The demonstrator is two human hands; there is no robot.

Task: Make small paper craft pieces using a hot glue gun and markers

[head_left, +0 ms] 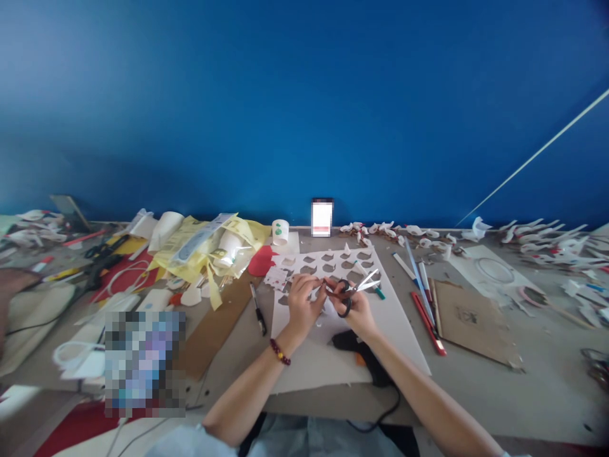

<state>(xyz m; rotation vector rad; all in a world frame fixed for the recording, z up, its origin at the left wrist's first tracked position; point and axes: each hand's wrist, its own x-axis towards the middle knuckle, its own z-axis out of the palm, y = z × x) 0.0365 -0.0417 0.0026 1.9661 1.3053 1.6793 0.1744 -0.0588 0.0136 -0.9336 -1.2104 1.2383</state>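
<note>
My left hand (304, 303) is closed, its fingertips pinched together close to my right fingertips. Whatever lies between them is too small to make out. My right hand (359, 317) holds a pair of scissors (364, 283) by the black handles, with the blades parted and pointing away to the upper right. Both hands are above a large white sheet (394, 343) with rows of shaped cut-outs. Below my right wrist lies a black glue gun (370, 357), its cable running toward me. A green-ended marker (379, 292) rests on the sheet beyond the scissors.
On the left are a black pen (258, 311), a brown cardboard strip (214, 330) and yellow plastic packaging (190, 251). A paper cup (280, 232) and a lit phone (322, 218) stand by the blue wall. At right lie a red cutter (428, 325), brown cardboard (476, 320) and several white paper birds (547, 244).
</note>
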